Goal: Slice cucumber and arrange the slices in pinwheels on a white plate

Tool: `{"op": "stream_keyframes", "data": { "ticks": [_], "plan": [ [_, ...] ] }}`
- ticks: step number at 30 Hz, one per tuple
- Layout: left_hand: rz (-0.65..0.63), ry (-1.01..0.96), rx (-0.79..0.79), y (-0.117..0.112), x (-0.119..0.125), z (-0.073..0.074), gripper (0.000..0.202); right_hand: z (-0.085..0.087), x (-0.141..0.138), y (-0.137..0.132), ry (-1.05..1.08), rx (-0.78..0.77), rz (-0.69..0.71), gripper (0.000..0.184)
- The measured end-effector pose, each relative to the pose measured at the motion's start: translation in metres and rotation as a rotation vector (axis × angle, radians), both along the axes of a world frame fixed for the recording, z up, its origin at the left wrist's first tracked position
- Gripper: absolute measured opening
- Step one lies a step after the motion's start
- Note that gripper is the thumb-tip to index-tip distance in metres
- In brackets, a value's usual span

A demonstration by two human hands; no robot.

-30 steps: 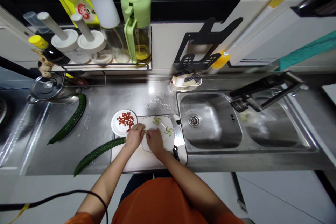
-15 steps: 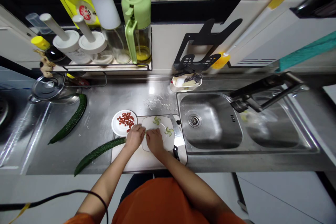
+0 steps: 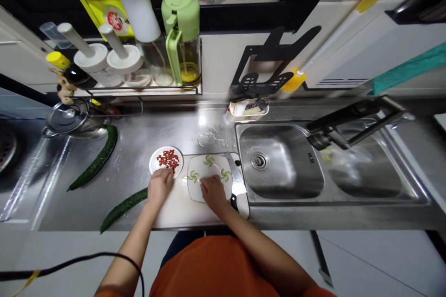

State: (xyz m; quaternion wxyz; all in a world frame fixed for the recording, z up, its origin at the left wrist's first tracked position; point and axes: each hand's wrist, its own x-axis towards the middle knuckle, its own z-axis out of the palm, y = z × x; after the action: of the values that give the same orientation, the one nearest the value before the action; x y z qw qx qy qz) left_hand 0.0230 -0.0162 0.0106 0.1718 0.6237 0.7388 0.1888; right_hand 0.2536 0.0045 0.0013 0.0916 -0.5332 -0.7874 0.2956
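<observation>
Both hands held forward, apart.
The left hand [image 3: 160, 184] and right hand [image 3: 212, 190] are seen palm down with fingers curled under; bare forearms are stretched ahead, and any grip is hidden.

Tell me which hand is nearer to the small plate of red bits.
Left. The left hand is at the near edge of the small plate, fingers by the red bits. The right hand is apart, over the square plate beside it.
</observation>
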Motion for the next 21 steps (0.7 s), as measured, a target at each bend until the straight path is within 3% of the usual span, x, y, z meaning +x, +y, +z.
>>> {"op": "stream_keyframes", "data": {
  "ticks": [6,21],
  "plan": [
    [0.062,0.081,-0.120,-0.005,-0.025,0.000,0.028,0.003,0.010,-0.004,0.032,0.015,0.009,0.020],
    [-0.077,0.170,-0.273,0.007,-0.022,-0.001,0.028,0.006,0.012,-0.007,0.022,-0.010,0.026,0.021]
  ]
}}
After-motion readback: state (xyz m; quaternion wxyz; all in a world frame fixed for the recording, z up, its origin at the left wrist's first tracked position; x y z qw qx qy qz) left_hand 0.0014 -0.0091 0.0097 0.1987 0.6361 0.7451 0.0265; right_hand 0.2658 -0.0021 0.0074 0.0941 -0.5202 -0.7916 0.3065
